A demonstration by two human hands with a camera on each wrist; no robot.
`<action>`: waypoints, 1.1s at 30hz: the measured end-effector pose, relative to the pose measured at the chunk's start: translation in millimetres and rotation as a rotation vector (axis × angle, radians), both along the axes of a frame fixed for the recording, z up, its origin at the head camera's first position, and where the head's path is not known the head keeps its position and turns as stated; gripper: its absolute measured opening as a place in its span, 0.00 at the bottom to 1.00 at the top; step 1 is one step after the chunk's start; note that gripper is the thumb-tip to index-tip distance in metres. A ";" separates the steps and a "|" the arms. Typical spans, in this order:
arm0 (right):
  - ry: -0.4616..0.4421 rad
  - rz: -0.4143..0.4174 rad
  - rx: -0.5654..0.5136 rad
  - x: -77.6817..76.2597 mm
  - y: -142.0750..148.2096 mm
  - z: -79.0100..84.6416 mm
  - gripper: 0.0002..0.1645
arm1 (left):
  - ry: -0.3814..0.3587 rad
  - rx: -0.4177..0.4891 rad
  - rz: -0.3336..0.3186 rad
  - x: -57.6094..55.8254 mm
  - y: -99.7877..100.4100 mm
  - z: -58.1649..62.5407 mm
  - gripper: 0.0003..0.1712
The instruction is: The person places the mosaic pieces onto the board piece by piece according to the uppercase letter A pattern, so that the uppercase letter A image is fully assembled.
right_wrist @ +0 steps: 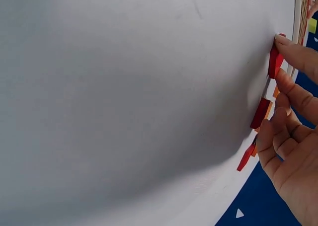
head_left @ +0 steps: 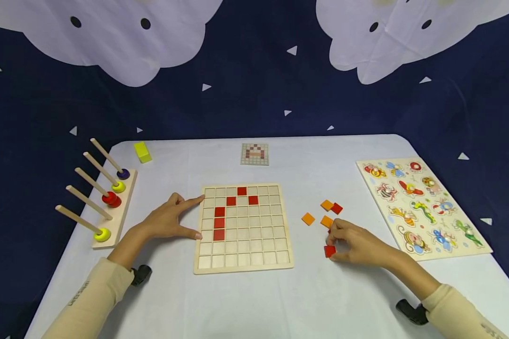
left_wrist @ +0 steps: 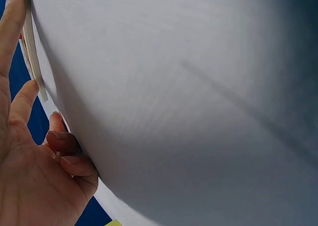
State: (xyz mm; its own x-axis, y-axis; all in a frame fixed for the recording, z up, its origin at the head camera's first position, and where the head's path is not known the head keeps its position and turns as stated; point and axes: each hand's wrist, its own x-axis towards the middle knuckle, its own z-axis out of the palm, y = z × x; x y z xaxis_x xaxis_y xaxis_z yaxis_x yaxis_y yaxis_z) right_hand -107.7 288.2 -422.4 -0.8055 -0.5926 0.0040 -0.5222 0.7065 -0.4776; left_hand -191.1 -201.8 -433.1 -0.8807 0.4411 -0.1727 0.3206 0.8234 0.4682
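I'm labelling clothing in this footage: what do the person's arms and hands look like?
The left sleeve and right sleeve are beige, each bearing dark lettering. A black, rounded fitting sticks out near the end of each. The left hand and right hand wear no gloves.

Left sleeve: beige, smooth fabric, ending in a cuff at the wrist. Dark lettering printed lengthwise on the forearm; too small to read with certainty. Right sleeve: matching beige, with similar lettering partly cut off at the frame edge. Left unit and right unit: black, compact, rounded, one projecting at the inner side of each cuff. Left hand and right hand: bare.
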 end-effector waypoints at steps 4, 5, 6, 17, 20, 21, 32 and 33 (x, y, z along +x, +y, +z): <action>0.044 0.008 0.022 -0.2 -3.5 -1.3 0.15 | -0.007 -0.002 0.003 -0.4 0.5 0.3 0.62; 0.057 0.012 0.025 -0.8 -5.0 -1.5 0.15 | -0.009 -0.004 0.005 -0.4 0.4 0.3 0.62; 0.073 0.016 0.025 -1.7 -6.6 -1.6 0.15 | -0.009 -0.005 0.006 -0.7 0.2 0.1 0.62; 0.079 0.032 0.002 -28.1 -42.1 2.5 0.10 | -0.018 -0.003 0.016 -0.4 0.5 -1.3 0.62; 0.069 0.038 -0.005 -38.7 -54.8 5.6 0.09 | -0.016 0.004 0.010 -0.2 0.9 -1.6 0.63; 0.067 0.039 -0.008 -42.5 -59.3 7.4 0.09 | -0.015 0.005 0.012 -0.2 0.8 -1.6 0.63; 0.094 0.043 0.027 -80.1 -110.2 18.1 0.11 | -0.017 0.002 0.018 0.2 1.3 -0.9 0.63; 0.096 0.044 0.034 -82.5 -113.6 17.7 0.11 | -0.018 0.003 0.019 0.3 1.5 -0.7 0.63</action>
